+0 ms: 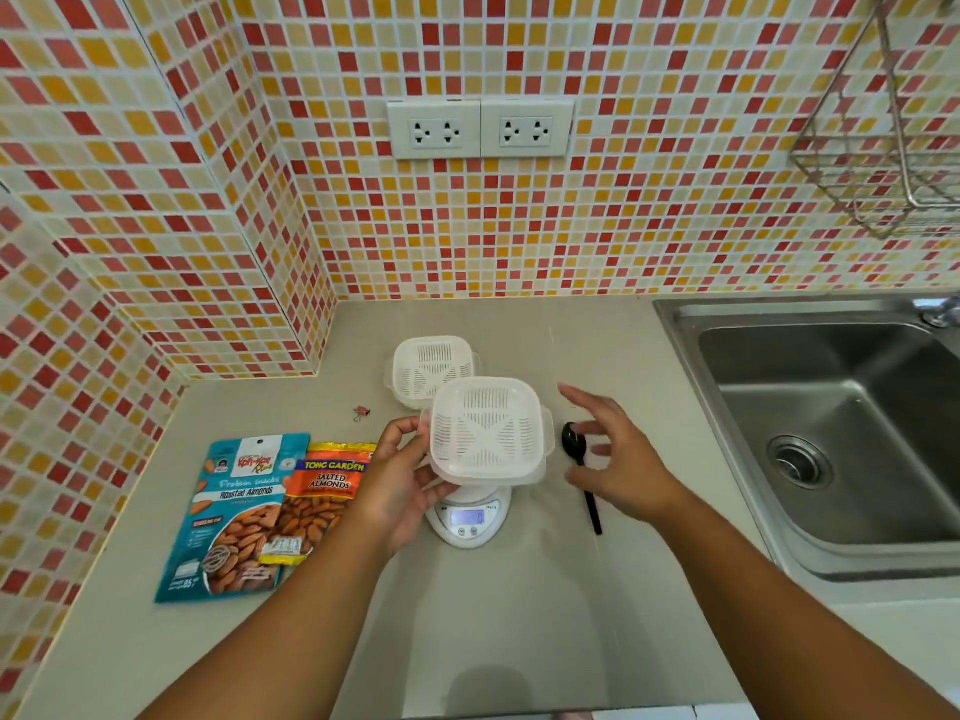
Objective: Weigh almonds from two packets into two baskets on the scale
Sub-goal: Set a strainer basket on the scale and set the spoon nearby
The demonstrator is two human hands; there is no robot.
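Head view: early stage, first basket [487,431] empty over scale [469,518], gripped at its edge by left hand [400,480], right hand [615,459] released alongside; second basket [432,367] empty behind, both packets [234,517] untouched on counter [519,615].

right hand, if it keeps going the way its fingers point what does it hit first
Most likely the right rim of the basket on the scale; the right hand hovers open above the black spoon, though depth is unclear.
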